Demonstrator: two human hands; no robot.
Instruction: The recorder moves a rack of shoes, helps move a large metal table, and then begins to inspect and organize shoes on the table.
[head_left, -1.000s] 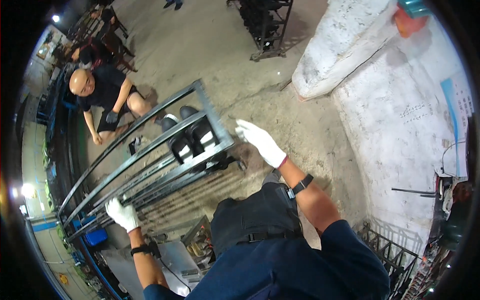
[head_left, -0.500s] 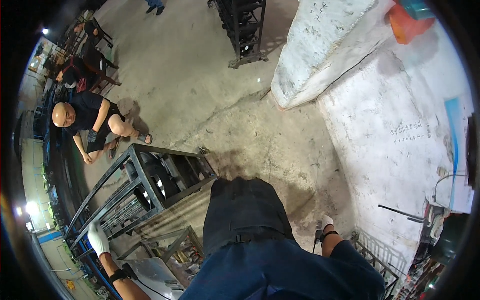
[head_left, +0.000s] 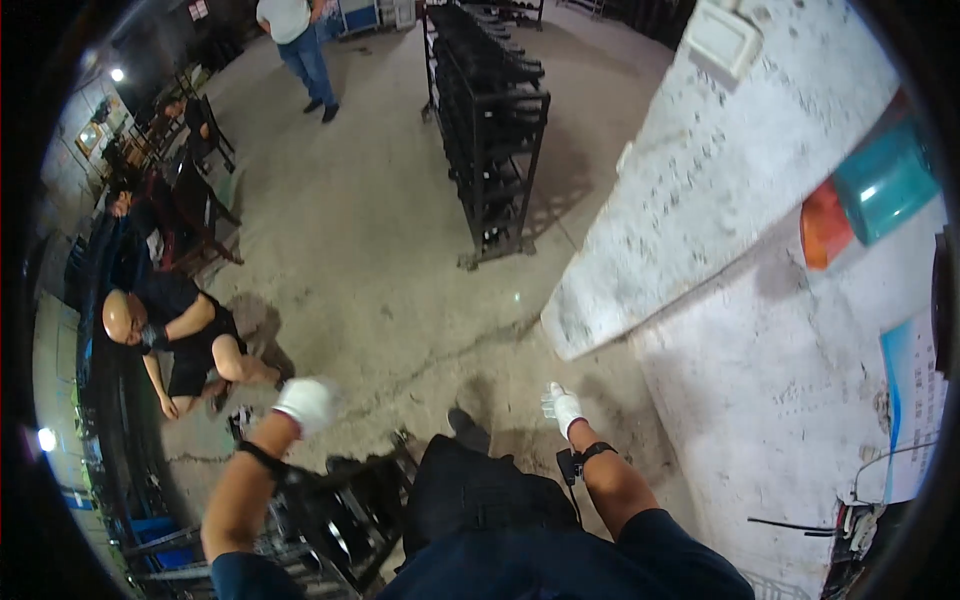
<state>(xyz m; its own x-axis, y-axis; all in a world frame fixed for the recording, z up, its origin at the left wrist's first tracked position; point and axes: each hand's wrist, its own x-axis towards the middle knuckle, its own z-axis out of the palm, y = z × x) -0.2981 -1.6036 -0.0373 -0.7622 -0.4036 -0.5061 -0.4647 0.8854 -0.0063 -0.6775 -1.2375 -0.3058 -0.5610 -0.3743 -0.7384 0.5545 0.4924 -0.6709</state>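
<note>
My left hand (head_left: 306,403), in a white glove, is raised over the floor above the near black metal rack (head_left: 345,520). Motion smears its fingers, and I cannot make out anything held. In another white glove, my right hand (head_left: 562,405) hangs over the floor, its fingers loosely apart with nothing in them. A dark strap circles each wrist, and a small black device (head_left: 570,465) is on the right one. The near rack, with dark parts in it, stands below my left forearm.
Ahead stands a tall black rack (head_left: 490,150) loaded with dark parts. A white wall (head_left: 640,230) runs along the right, near a teal container (head_left: 885,185) and an orange one (head_left: 826,228). A person (head_left: 185,340) crouches at left; another (head_left: 300,50) stands far off.
My left hand has left the near rack and swung forward. My right hand has come up and forward. The view has lifted, and the near rack sits lower in it.
</note>
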